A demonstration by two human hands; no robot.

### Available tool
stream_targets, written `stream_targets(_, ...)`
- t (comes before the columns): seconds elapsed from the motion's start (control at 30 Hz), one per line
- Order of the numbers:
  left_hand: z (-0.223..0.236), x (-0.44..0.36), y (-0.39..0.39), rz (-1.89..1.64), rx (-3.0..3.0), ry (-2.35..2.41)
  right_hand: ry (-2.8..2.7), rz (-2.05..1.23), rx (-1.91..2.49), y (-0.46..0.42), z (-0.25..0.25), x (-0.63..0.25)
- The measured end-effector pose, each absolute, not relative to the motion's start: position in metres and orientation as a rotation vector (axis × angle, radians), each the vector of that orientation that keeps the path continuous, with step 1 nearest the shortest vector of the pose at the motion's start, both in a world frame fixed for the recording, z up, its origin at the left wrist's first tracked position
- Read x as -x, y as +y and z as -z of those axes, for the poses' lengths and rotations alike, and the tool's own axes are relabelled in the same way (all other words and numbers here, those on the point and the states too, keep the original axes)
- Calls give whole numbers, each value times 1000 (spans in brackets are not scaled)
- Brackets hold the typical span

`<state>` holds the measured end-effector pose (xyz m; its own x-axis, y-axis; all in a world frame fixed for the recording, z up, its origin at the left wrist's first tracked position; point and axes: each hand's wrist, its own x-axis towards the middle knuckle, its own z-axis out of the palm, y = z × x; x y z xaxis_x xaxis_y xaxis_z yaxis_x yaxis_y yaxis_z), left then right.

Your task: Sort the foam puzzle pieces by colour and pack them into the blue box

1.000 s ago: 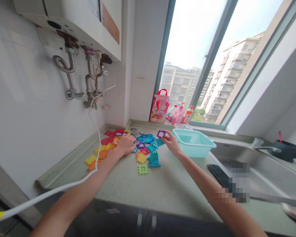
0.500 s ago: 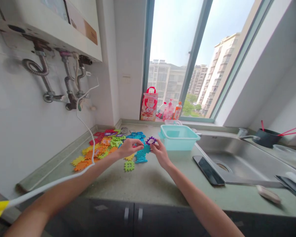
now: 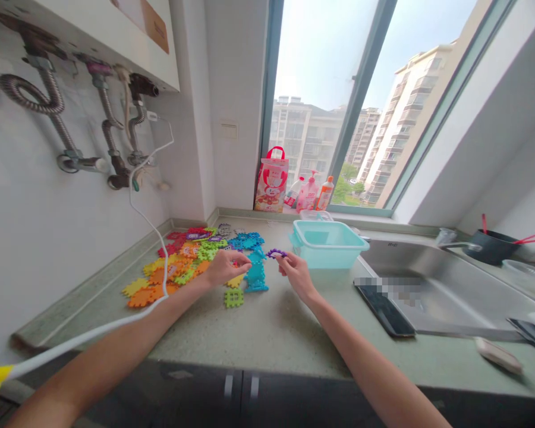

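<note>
Pinching a purple notched tile point(image 3: 277, 253) in our right hand point(image 3: 296, 274), left hand point(image 3: 224, 268) curled, contents unclear, we judge much unfinished: loose tiles point(image 3: 189, 248) lie heaped left.

Daylight enters by the window point(image 3: 352, 119) at one o'clock, sky point(image 3: 321, 44) pale and glaring; cabinet fronts point(image 3: 196, 399) dim at six, pixelated patch point(image 3: 395, 286) at four, edges stretched.

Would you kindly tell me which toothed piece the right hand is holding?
The purple piece, pinched in the right hand; the coloured pile lies on the counter.
</note>
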<state>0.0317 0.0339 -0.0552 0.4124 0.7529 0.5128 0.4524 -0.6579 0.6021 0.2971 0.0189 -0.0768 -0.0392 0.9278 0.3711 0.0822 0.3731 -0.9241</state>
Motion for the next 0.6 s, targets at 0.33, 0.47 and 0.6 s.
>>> stream_targets(0.33, 64, -33, 34, -1025, -2519, 1109, -1845, -440, 1324, 37, 98, -323)
stream_targets(0.47, 63, -31, 36, -991, -2607, 1118, -1991, -349, 1332, 40, 107, -333)
stream_targets(0.6, 61, -29, 38, -950, -2709, 1135, -1978, -210, 1306, 50, 98, -326)
